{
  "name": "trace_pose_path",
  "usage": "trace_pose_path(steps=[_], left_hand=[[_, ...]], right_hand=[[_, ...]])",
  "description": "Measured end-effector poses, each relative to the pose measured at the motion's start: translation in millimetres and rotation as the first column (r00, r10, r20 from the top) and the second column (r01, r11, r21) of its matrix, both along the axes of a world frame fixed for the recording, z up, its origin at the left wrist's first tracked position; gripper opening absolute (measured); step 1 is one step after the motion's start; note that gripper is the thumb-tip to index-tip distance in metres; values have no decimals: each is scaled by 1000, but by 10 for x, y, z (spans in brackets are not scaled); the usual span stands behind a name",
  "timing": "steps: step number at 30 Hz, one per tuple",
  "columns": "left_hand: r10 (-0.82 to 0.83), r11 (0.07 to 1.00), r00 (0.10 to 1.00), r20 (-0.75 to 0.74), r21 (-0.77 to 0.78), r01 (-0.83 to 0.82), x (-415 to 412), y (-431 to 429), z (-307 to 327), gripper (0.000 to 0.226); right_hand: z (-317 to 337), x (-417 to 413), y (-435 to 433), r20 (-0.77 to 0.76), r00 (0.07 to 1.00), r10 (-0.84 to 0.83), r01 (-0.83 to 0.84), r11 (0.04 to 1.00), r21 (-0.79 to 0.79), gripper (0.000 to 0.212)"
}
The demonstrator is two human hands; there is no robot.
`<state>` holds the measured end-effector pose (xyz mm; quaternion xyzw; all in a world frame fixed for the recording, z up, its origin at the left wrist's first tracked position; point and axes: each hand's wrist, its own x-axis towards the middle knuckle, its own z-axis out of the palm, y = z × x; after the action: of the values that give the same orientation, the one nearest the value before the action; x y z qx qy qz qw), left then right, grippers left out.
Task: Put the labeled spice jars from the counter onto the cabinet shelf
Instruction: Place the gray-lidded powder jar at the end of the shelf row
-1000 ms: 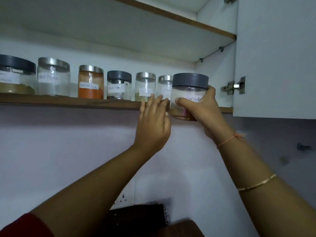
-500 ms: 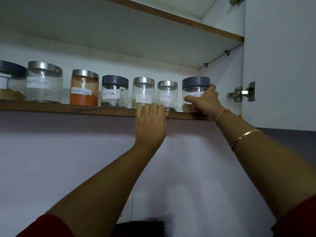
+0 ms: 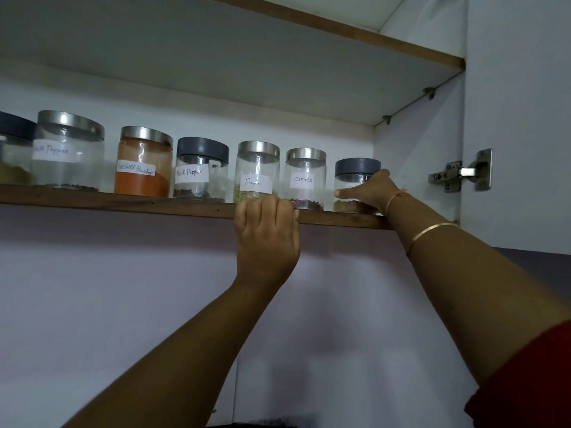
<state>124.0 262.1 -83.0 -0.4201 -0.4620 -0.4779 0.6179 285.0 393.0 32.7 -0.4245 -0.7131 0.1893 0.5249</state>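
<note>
1. Already on the cabinet shelf (image 3: 123,205), the grey-lidded jar (image 3: 357,167) stands at the right end of the row. It is just beside the Cloves jar (image 3: 305,177) and near the cabinet side wall (image 3: 417,149).
2. The right grip (image 3: 366,193) wraps the jar's clear body, thumb across the front, and covers most of its label.
3. The left grip (image 3: 267,236) curls over the shelf's front edge below the Fennel jar (image 3: 258,171) and holds no jar.
4. The jar looks rigid and smooth, so probably slippery. Only a little spice lies at its bottom, so it should be light. Whether it is glass or plastic cannot be told.
5. The safest hold seems to be round the body under the lid, since a lid alone might come loose.
6. The Cloves jar on one side and the wall on the other leave fingers little room. The door hinge (image 3: 460,174) sits well apart to the right.
</note>
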Motion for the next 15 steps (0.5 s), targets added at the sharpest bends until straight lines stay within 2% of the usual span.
trace_pose_path(steps=[3, 7, 9, 12, 15], left_hand=[[7, 1000, 1000, 4, 3, -7, 0, 10, 4, 17], [-24, 998, 999, 34, -55, 26, 22, -54, 7, 17], [-62, 990, 997, 45, -124, 67, 39, -115, -2, 16], [-88, 965, 996, 33, -246, 94, 47, -217, -39, 19], [-93, 917, 996, 17, -387, 92, 36, -362, -72, 34]], right_hand=[[4, -12, 54, 14, 999, -31, 31, 999, -33, 104], [20, 7, 0, 167, 976, -140, 153, 986, -68, 110], [15, 3, -88, 253, 951, -178, 200, 978, -64, 101], [-3, -38, -287, 398, 877, -268, 289, 957, 10, 74], [-78, -82, -503, 378, 874, -305, 313, 949, 44, 53]])
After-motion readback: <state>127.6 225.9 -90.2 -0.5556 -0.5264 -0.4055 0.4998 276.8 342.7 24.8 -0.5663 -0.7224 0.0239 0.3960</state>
